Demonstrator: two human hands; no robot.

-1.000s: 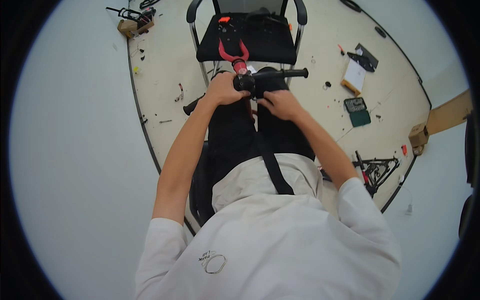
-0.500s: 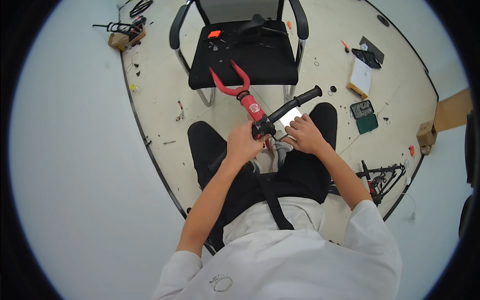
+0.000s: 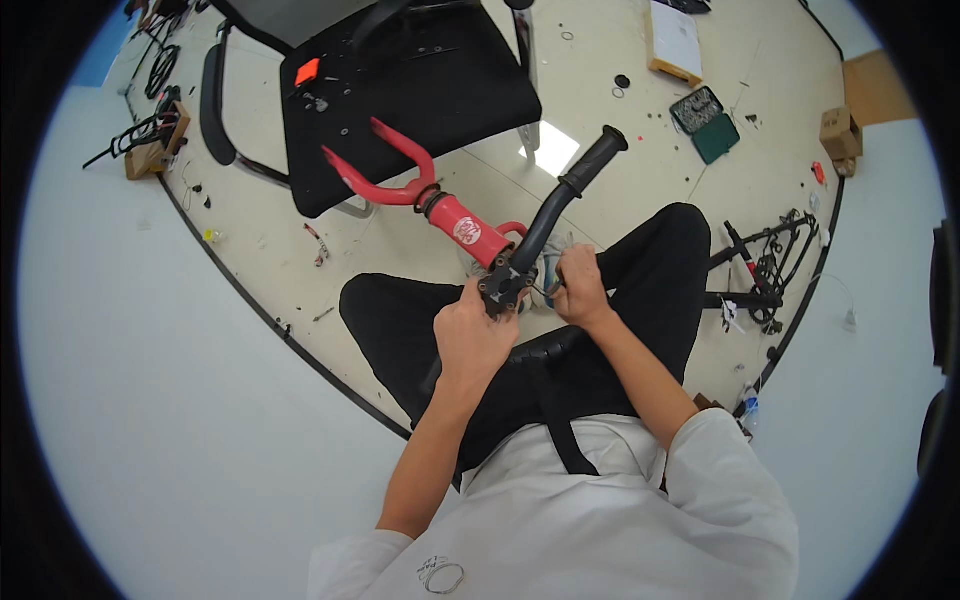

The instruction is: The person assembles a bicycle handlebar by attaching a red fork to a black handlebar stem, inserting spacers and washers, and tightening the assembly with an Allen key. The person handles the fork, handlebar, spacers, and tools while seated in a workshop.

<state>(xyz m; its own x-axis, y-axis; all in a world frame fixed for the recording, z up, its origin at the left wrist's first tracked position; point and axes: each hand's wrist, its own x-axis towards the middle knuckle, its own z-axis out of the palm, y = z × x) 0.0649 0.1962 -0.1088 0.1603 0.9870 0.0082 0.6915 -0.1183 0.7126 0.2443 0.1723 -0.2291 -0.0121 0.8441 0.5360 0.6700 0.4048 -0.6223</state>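
A red fork (image 3: 408,188) with its red tube (image 3: 467,230) points away from me to the upper left, its prongs over the chair seat. At its near end is a black stem clamp (image 3: 506,287), which my left hand (image 3: 474,335) grips from the left. The black handlebar (image 3: 545,222) runs up to the right and ends in a ribbed grip (image 3: 600,155); its other half is mostly hidden under my left hand and forearm. Closed in a fist right of the clamp, my right hand (image 3: 583,287) holds a thin metal hex key (image 3: 541,291) that reaches the clamp.
A black chair (image 3: 400,100) stands ahead, with an orange item (image 3: 307,72) and small parts on its seat. To the right lie a green case (image 3: 714,138) of small pieces and a black bike frame (image 3: 765,265). A cardboard box (image 3: 158,150) sits at the left wall.
My view has turned, so the chair and floor items sit higher and further left. The fork and handlebar have shifted left and nearer. My right hand has turned into a tighter fist beside the clamp.
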